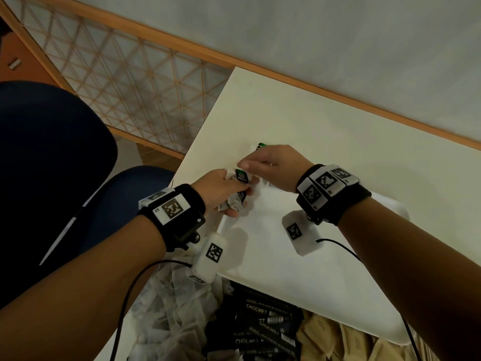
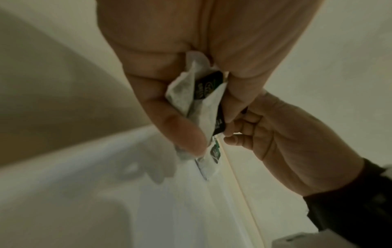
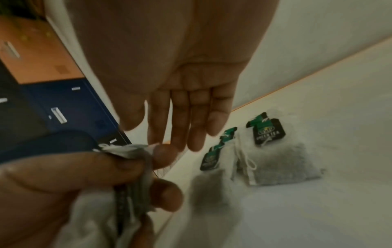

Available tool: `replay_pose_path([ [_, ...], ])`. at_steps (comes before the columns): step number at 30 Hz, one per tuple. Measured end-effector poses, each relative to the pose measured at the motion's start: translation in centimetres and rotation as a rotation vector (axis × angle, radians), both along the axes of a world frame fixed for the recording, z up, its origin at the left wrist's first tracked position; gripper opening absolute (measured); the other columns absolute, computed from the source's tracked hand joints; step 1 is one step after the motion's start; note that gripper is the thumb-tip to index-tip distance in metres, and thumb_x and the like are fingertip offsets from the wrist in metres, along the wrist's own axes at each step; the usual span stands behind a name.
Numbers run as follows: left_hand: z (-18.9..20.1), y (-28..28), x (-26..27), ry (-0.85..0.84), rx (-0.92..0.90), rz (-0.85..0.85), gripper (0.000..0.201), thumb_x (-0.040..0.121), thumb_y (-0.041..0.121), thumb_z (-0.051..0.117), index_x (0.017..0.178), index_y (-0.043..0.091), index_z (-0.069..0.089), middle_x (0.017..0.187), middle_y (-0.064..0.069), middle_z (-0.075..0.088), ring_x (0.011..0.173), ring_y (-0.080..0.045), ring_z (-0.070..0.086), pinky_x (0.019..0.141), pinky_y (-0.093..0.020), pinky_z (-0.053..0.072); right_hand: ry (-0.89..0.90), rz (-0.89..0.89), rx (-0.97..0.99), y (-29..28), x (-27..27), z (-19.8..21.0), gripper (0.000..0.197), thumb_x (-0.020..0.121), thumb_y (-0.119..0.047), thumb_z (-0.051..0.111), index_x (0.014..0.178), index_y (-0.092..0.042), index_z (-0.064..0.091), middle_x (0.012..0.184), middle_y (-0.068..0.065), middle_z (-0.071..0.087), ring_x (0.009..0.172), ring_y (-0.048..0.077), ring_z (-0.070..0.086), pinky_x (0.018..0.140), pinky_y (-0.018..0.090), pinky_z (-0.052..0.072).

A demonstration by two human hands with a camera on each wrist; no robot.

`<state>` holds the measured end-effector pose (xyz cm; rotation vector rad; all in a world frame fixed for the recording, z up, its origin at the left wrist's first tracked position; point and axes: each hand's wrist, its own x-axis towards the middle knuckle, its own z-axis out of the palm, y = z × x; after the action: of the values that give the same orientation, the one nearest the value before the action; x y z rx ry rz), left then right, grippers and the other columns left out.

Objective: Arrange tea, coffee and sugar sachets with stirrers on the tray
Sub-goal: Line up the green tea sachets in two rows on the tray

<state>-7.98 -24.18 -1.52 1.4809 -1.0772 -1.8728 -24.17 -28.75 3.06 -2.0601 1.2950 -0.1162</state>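
The head camera looked steeply down from above onto both forearms and the pale rectangular tabletop [image 1: 325, 142]. Each wrist camera sat close under its own palm, facing along the fingers. All three views shared the crumpled white paper tea bags [image 1: 238, 196] [image 2: 197, 100] [image 3: 131, 189] between the hands.

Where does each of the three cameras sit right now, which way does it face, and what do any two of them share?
Head: worn on the head, looking forward and down at the white tray; both forearms, left hand and right hand show.
Left wrist: looks along the left hand at the bunch of tea bags it grips; the right hand shows too.
Right wrist: looks along the right hand at tea bags lying flat; left fingers below.
Shared: all three show the left hand's bunch.
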Motion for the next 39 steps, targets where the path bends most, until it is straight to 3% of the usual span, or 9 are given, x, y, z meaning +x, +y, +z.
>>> replay_pose_path([
  [4,0.3,0.2,-1.0,0.036,0.003,-0.019,0.008,0.094,0.015,0.057,0.101,0.015,0.061,0.090,-0.002,0.068,0.066,-0.012,0.065,0.048,-0.025,0.052,-0.070,-0.058,0.094,1.0,-0.7,0.6,0.017,0.084,-0.029,0.069,0.102,-0.030,0.071,0.093,-0.014,0.069,0.078,-0.005,0.060,0.068,0.005,0.044],
  [8,0.3,0.2,-1.4,0.074,0.033,0.033,0.019,0.091,0.013,0.061,0.109,0.018,0.059,0.091,-0.005,0.070,0.072,-0.021,0.065,0.049,-0.026,0.051,-0.099,-0.090,0.085,1.4,-1.6,1.2,0.007,0.082,-0.026,0.072,0.088,-0.026,0.071,0.085,-0.011,0.069,0.073,-0.001,0.058,0.066,0.011,0.044],
  [12,0.4,0.3,-1.5,0.068,0.011,0.010,0.012,0.090,0.019,0.064,0.102,0.018,0.063,0.089,-0.003,0.070,0.069,-0.018,0.065,0.049,-0.025,0.049,-0.187,-0.176,0.068,1.6,-2.4,1.1,0.010,0.084,-0.020,0.069,0.080,-0.027,0.064,0.076,-0.011,0.067,0.064,-0.003,0.059,0.061,0.011,0.046],
  [16,0.5,0.5,-1.3,0.072,0.000,0.012,0.017,0.089,0.021,0.064,0.105,0.015,0.065,0.088,-0.004,0.069,0.068,-0.018,0.063,0.048,-0.023,0.048,-0.282,-0.295,0.090,1.4,-3.2,1.2,0.014,0.085,-0.010,0.066,0.085,-0.024,0.066,0.073,-0.006,0.069,0.061,0.002,0.062,0.061,0.016,0.052],
  [20,0.6,0.6,-1.2,0.049,0.005,0.005,0.014,0.090,0.018,0.064,0.103,0.016,0.066,0.089,-0.004,0.070,0.068,-0.017,0.064,0.048,-0.024,0.049,-0.231,-0.263,0.069,1.3,-3.4,1.1,0.024,0.087,-0.010,0.063,0.103,-0.026,0.070,0.077,-0.007,0.070,0.066,0.002,0.062,0.069,0.016,0.054],
  [27,0.6,0.4,-0.5,0.012,0.023,0.132,0.012,0.091,0.021,0.063,0.101,0.015,0.067,0.090,-0.006,0.067,0.073,-0.018,0.062,0.049,-0.025,0.051,-0.104,-0.222,0.012,1.1,-4.0,1.5,0.024,0.089,-0.011,0.060,0.094,-0.030,0.074,0.083,-0.003,0.071,0.072,0.012,0.063,0.075,0.025,0.054],
  [31,0.7,-0.1,0.4,0.091,0.090,0.281,0.010,0.090,0.020,0.063,0.096,0.012,0.065,0.092,-0.015,0.057,0.071,-0.025,0.055,0.050,-0.027,0.055,0.072,-0.145,0.047,0.7,-4.5,0.7,0.030,0.088,-0.011,0.057,0.087,-0.037,0.072,0.068,-0.012,0.065,0.057,-0.003,0.056,0.069,0.020,0.051],
  [36,1.2,-0.6,0.8,0.206,0.100,0.272,0.022,0.090,-0.005,0.051,0.098,0.011,0.064,0.102,-0.016,0.055,0.083,-0.025,0.059,0.059,-0.026,0.058,0.135,-0.232,-0.021,-0.4,-4.9,-0.8,0.028,0.089,-0.010,0.054,0.098,-0.028,0.074,0.071,-0.022,0.056,0.076,0.014,0.062,0.072,0.022,0.049],
  [39,1.2,-0.6,0.8,0.210,0.097,0.262,0.035,0.086,-0.016,0.046,0.099,0.011,0.064,0.110,-0.020,0.053,0.088,-0.028,0.060,0.065,-0.028,0.060,0.127,-0.266,-0.071,-0.9,-4.9,-1.4,0.031,0.089,-0.008,0.051,0.102,-0.025,0.073,0.074,-0.021,0.052,0.080,0.013,0.059,0.072,0.022,0.046],
])
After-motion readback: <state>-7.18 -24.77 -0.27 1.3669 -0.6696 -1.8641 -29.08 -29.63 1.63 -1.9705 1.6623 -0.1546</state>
